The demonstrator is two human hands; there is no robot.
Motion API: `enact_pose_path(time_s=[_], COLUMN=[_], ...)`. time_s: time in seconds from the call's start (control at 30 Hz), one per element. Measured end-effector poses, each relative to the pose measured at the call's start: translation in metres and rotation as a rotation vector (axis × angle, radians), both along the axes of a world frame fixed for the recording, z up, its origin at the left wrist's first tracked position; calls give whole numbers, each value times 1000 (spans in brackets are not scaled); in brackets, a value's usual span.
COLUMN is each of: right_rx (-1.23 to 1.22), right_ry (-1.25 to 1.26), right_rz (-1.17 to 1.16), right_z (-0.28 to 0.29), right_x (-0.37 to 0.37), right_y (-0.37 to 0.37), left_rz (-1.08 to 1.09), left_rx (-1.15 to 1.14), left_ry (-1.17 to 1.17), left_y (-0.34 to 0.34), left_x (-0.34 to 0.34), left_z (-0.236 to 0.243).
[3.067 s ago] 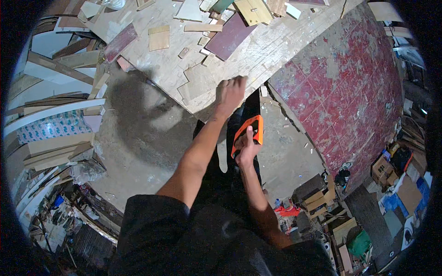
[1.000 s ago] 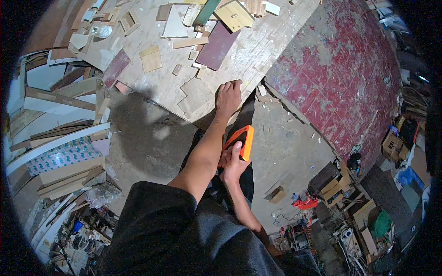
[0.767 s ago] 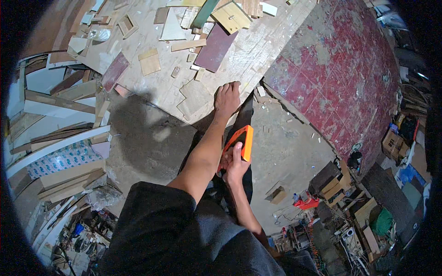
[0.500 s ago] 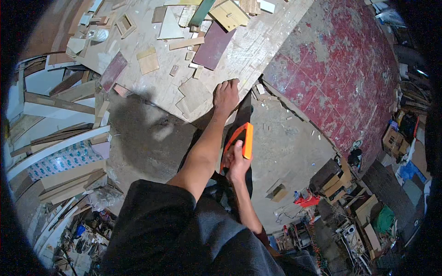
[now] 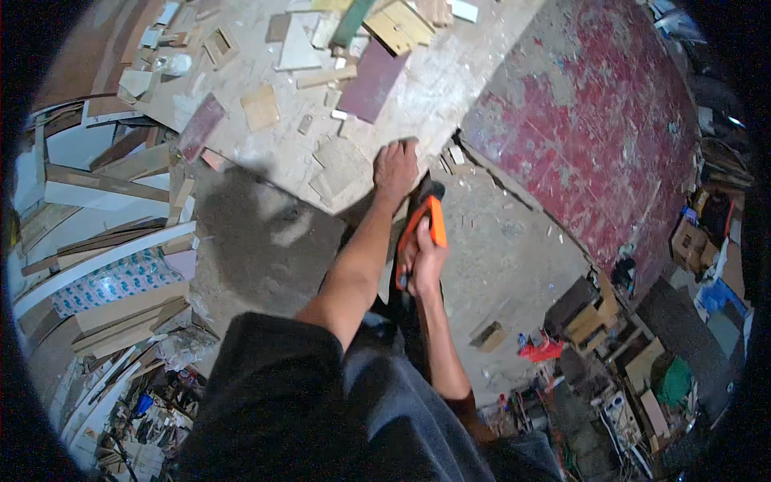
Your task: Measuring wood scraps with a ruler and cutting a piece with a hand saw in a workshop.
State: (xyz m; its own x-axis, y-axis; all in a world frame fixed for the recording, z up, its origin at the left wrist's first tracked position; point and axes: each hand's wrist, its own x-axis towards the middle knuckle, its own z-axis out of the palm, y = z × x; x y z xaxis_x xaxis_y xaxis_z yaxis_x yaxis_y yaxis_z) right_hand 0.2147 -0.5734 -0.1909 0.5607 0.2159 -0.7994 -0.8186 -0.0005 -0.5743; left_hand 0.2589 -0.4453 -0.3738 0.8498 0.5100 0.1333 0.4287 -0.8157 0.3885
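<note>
At the near right corner of the pale wooden worktop [image 5: 285, 173], my left hand [image 5: 395, 170] lies palm down, its fingers reaching over the surface. Whether a separate piece lies beneath it cannot be made out. My right hand [image 5: 427, 261] is wrapped round the orange and black handle of a handsaw [image 5: 438, 222], just right of and below my left hand, beside the worktop edge. The dark blade is foreshortened, and most of it is out of sight. Close to my left hand lie thin pale wood offcuts [image 5: 341, 165].
Across the worktop are a maroon board [image 5: 374, 80], a yellowish board [image 5: 399, 28], a green strip [image 5: 352, 22] and a clear plastic container [image 5: 172, 64]. Stacked boards [image 5: 112, 185] lean at the left. Wood scraps and a red item [image 5: 540, 350] lie on the floor at the right.
My right hand and the saw have moved forward and slightly right, toward the worktop corner. Less of the blade shows. My left hand has stayed nearly in place.
</note>
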Motion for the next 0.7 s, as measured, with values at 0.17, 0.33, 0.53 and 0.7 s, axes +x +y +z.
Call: enact_pose_path(time_s=[0.17,0.33,0.53,0.7], right_rx=[-25,-82,-188,-279], right_ry=[-57,-85,-99,-171], right_rz=[8,20,-99,-156], right_z=[39,6,-20,-40], right_x=[-47,-35,-38,-21], right_y=[-6,6,-39,-69], left_rz=[-8,-7,-133,-298], left_rx=[-66,-62,-8,-64], left_ry=[54,-20,-57,-56], left_y=[5,4,14,4], left_x=[-3,0,-24,-75], left_z=[-4,-2,-1,15])
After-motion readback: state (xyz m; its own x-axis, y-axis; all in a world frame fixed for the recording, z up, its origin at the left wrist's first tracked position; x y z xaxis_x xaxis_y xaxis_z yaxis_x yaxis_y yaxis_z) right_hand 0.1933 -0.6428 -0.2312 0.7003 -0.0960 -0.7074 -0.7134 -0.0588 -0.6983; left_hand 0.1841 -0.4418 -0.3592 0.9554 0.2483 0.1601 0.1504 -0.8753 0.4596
